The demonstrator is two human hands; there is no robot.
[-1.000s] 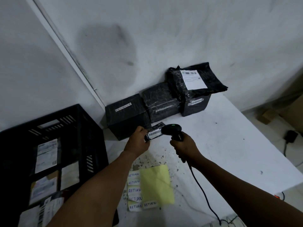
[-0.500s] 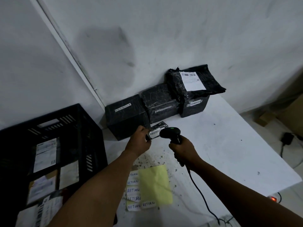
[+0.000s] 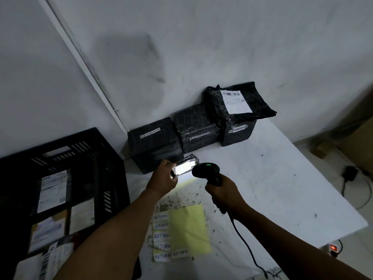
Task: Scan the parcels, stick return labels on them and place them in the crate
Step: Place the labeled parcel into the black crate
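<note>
While the left hand [image 3: 164,178] pinches a small parcel [image 3: 184,167], the right hand [image 3: 226,194] grips the barcode scanner [image 3: 206,171], lighting its label. Several labelled parcels already lie in the crate [image 3: 113,158] at left. Four wrapped parcels [image 3: 153,142] remain at the far wall, and the return labels [image 3: 161,235] wait nearby.

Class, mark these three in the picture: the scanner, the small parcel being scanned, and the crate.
scanner [image 3: 205,169]: head view, top of its head.
small parcel [image 3: 184,167]: head view, its lit label face.
crate [image 3: 113,168]: head view, its right wall.

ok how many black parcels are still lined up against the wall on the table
4: left box, middle box, right box, and a flat bag lying on the right box. None seem hidden.
</note>
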